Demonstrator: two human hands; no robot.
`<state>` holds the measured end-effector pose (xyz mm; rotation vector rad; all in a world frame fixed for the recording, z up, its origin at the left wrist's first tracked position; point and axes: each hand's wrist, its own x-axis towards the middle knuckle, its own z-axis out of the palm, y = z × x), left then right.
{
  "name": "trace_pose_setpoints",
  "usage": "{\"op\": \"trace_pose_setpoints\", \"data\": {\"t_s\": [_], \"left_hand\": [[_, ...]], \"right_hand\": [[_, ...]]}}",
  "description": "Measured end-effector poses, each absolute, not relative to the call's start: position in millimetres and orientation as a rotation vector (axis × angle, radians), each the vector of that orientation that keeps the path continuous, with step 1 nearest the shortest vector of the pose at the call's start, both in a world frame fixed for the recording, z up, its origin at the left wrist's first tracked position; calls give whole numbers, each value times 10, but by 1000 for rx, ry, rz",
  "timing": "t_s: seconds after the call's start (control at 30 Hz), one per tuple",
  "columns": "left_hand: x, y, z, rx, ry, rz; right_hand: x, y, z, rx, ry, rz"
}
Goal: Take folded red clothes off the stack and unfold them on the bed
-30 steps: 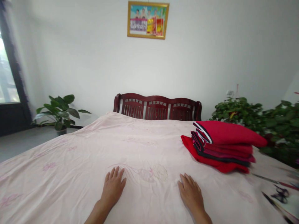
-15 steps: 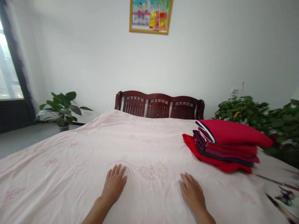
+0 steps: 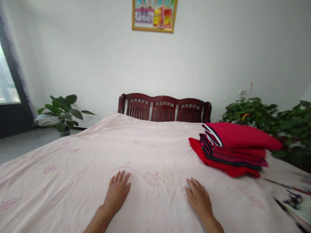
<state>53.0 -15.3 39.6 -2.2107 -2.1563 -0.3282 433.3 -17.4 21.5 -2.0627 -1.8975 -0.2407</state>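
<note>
pale pink cotton bedsheet (image 3: 92,155), faint floral print, lightly creased, covering the whole bed; carries all items below.

left hand (image 3: 117,191): palm down, flat on the sheet near the bed's near edge, fingers extended and close together, pointing toward the headboard; grasping nothing. forearm runs back to the near edge.

right hand (image 3: 198,197): palm down, flat on the sheet near the near edge, fingers extended and slightly parted, angled a little leftward; grasping nothing. the two hands lie well apart, an embroidered flower motif (image 3: 165,175) between and just beyond them.

stack of folded red garments (image 3: 233,147): on the sheet toward the bed's right edge, beyond the right hand and apart from it; several layers, dark and white trim showing at the folds.

dark patterned cloth (image 3: 291,200): at the near right corner, blurred.

dark red wooden headboard (image 3: 164,108): slatted, at the far edge.

potted plant (image 3: 62,113): on the floor past the left edge.

leafy green plants (image 3: 267,118): past the right edge.

gold-framed picture (image 3: 154,15): on the white wall above the headboard.

nothing lies between the hands and the stack.
</note>
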Motion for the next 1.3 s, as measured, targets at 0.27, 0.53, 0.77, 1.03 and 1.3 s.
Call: {"op": "trace_pose_setpoints", "data": {"t_s": [0.27, 0.53, 0.77, 1.03, 1.3], "left_hand": [[527, -146, 373, -2214, -2153, -339], [543, -165, 418, -2215, -2160, -297], [558, -175, 458, -2213, -2167, -242], [536, -144, 364, -2198, -2136, -315], [535, -152, 383, -2197, -2123, -288]], "right_hand": [[4323, -156, 213, -2080, -1899, -234], [4310, -182, 257, -2109, -1917, -231], [4294, -191, 278, -2122, -1922, -219], [4272, -213, 325, -2130, -1912, -193], [4301, -188, 267, -2111, -1923, -222]]}}
